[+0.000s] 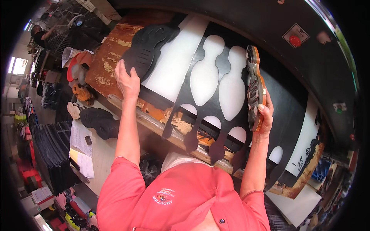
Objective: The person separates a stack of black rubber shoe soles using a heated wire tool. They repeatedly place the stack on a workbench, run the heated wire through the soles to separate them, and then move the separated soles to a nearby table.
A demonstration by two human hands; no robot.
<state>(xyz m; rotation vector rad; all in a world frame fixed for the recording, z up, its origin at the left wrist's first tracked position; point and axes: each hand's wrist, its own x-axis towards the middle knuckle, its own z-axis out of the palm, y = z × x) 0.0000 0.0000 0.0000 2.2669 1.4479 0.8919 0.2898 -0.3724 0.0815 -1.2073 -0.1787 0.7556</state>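
Observation:
My left hand (128, 80) rests with its fingers apart against the near edge of a stack of black sole-shaped pieces (143, 57), some with slits cut through them. In my right hand (265, 117) is a sole-shaped cutting die (256, 90), held up on its edge, with an orange rim and a dark inner side. To its left lies a black sheet (184, 82) with sole-shaped openings, through which the white board (179, 50) below shows. Narrow strips of the sheet hang over the table's near edge.
The worn brown wooden table (110, 57) carries the white board. Behind it, a dark machine panel bears a red button (295, 41) and a green button (339, 110). On the left are a side table with papers (81, 140), more black soles (100, 121), dark stacked sheets (52, 154) and a large fan (77, 23).

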